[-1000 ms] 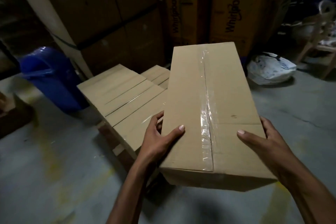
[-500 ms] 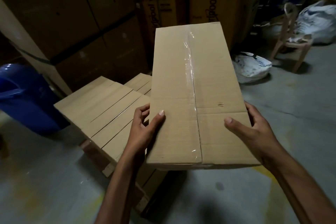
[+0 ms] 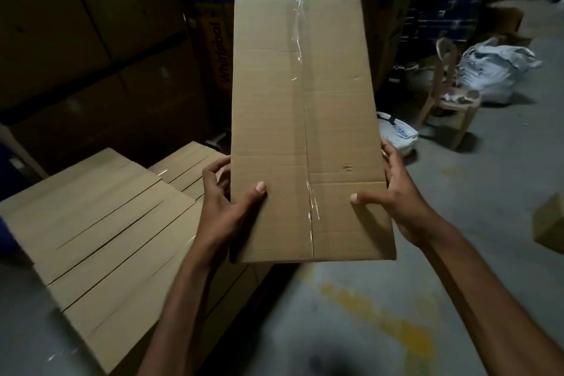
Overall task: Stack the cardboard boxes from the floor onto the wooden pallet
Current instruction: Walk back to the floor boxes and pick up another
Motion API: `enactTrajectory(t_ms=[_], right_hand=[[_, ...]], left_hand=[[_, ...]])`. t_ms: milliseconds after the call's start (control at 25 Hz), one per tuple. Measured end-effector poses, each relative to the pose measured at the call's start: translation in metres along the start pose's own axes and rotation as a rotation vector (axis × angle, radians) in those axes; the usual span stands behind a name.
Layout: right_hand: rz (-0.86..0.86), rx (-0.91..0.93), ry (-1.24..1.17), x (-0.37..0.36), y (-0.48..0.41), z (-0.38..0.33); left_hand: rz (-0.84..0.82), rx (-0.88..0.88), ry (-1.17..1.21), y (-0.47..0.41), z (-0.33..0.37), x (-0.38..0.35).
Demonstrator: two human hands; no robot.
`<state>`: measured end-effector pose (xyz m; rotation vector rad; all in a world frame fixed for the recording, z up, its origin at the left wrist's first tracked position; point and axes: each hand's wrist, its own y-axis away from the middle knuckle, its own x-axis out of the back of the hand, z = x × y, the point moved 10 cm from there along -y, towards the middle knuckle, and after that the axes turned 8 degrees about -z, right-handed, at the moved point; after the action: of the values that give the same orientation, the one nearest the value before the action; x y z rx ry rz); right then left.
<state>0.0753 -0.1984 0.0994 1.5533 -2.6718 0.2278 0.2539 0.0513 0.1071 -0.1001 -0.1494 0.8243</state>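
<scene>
I hold a long taped cardboard box (image 3: 305,119) in the air in front of me. My left hand (image 3: 225,201) grips its left side near the close end, thumb on top and fingers curled round the edge. My right hand (image 3: 393,192) grips the right side the same way. Below and to the left lies a row of several flat-topped cardboard boxes (image 3: 100,229) packed side by side. The wooden pallet beneath them is hidden from view.
Tall appliance cartons (image 3: 91,49) form a wall behind the stack. On the right stand a small wooden chair (image 3: 448,101), a white sack (image 3: 494,70) and a white bag (image 3: 396,131). Another cardboard box (image 3: 549,223) sits at the right edge on the grey floor (image 3: 366,314).
The box has risen and tilted up toward me, and my view has swung to the right. The blue bin has slid out of sight at the left. Both hands keep their grip.
</scene>
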Motion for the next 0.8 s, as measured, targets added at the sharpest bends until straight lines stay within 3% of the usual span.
enactTrajectory(t_ms=[360, 800], right_hand=[[0.009, 0.118, -0.037, 0.023, -0.137, 0.002], [0.123, 0.013, -0.09, 0.049, -0.299, 0.021]], left_hand=[[0.019, -0.086, -0.052, -0.135, -0.001, 0.001], [-0.001, 0.005, 0.017, -0.306, -0.043, 0.028]])
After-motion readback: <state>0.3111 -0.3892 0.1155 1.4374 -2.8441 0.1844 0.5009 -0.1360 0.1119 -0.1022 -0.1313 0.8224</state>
